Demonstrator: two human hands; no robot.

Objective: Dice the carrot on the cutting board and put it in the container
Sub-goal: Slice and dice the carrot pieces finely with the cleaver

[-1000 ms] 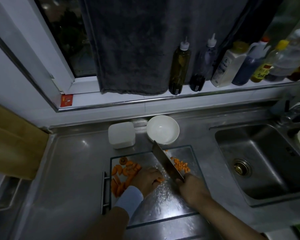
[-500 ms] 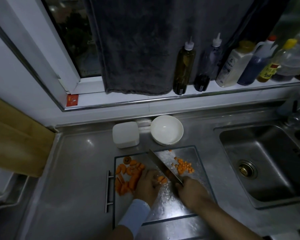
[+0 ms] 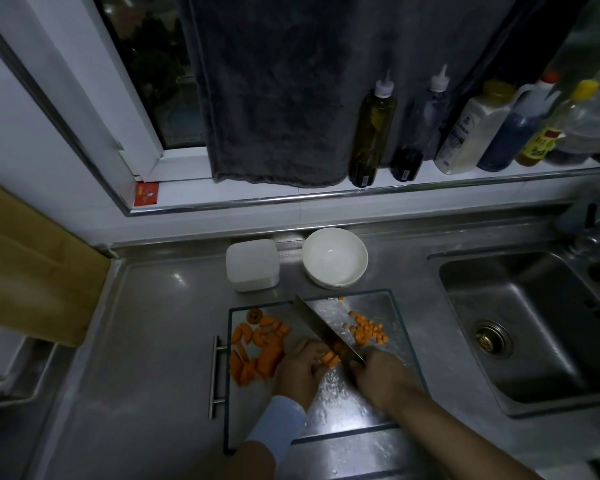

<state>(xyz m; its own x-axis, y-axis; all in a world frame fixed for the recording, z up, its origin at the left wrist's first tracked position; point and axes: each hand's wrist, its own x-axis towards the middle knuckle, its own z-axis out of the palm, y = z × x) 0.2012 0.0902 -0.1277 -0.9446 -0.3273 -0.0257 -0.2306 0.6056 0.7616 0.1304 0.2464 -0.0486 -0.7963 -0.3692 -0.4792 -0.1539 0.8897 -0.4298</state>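
The right hand (image 3: 378,379) gripped a knife (image 3: 326,332), its blade against a carrot piece (image 3: 328,358) that the left hand (image 3: 298,368) held with curled fingers on the cutting board (image 3: 343,410). Diced bits (image 3: 368,330) lay right of the blade, bigger chunks (image 3: 257,348) left.

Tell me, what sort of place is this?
Most likely a home kitchen: a steel sink set into a steel counter, oil and sauce bottles on the window ledge, and carrot being cut with a knife on a glass cutting board.
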